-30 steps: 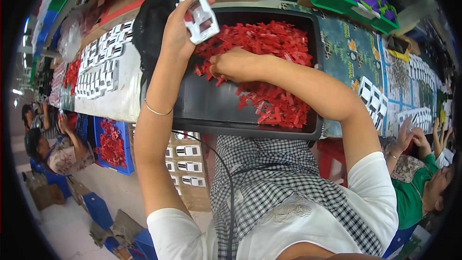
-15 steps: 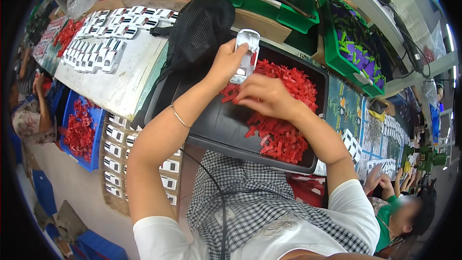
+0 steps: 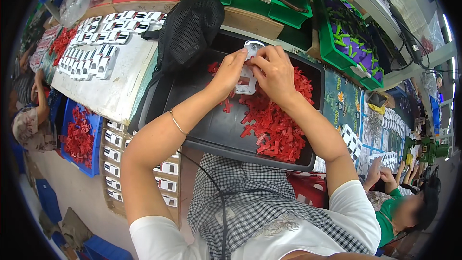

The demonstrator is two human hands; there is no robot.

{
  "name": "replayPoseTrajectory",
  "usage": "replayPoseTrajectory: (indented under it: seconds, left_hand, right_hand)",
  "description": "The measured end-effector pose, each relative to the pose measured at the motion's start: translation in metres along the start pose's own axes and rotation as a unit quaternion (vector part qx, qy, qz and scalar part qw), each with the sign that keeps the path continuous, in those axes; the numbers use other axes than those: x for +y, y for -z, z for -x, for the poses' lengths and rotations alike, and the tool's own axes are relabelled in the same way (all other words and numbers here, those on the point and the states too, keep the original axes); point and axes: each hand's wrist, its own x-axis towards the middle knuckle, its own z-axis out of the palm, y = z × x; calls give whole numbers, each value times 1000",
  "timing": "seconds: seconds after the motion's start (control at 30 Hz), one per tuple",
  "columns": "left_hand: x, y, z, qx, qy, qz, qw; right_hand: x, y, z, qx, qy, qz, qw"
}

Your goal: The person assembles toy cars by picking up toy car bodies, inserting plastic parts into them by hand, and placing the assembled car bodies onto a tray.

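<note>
My left hand (image 3: 229, 73) is closed around the side of a white toy car body (image 3: 246, 86), its hollow inner side facing up. My right hand (image 3: 275, 71) is pinched at the middle of the body, with a bit of red showing at the fingertips; most of that piece is hidden by the fingers. Both hands are above a black tray (image 3: 226, 150). A heap of small red plastic pieces (image 3: 279, 132) fills the tray's right side, and a few lie scattered near the left hand.
A black mesh bag (image 3: 190, 31) leans at the tray's far left. White car bodies (image 3: 91, 60) stand in rows on the left table. Green bins (image 3: 255, 0) line the back. A blue crate (image 3: 98, 144) of red pieces is at left; co-workers' hands (image 3: 378, 173) show at right.
My right hand has moved up from the red pieces to the car body and now meets it. My left hand has brought the body slightly lower. The view has shifted a little.
</note>
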Motion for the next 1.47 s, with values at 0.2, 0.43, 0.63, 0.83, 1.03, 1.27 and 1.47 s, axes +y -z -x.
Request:
replayPoseTrajectory:
  seconds: [0.2, 0.43, 0.63, 0.83, 1.03, 1.27, 1.47]
  left_hand:
    - [12, -6, 6, 17, 51, 58, 997]
    - [-2, -1, 2, 14, 38, 88, 995]
    - [7, -7, 5, 23, 18, 115, 993]
    - [10, -6, 5, 34, 12, 126, 991]
    - [4, -4, 4, 30, -2, 121, 992]
    - [5, -6, 4, 50, 7, 103, 993]
    - [3, -3, 2, 39, 13, 110, 993]
  right_hand:
    - [7, 5, -4, 38, -8, 27, 999]
    - [5, -9, 3, 12, -8, -35, 999]
    - [4, -7, 3, 14, -3, -30, 999]
    - [2, -9, 1, 44, -4, -42, 998]
    - [3, -13, 1, 47, 9, -29, 998]
    - [1, -12, 0, 42, 12, -22, 999]
    - [3, -14, 0, 61, -2, -27, 998]
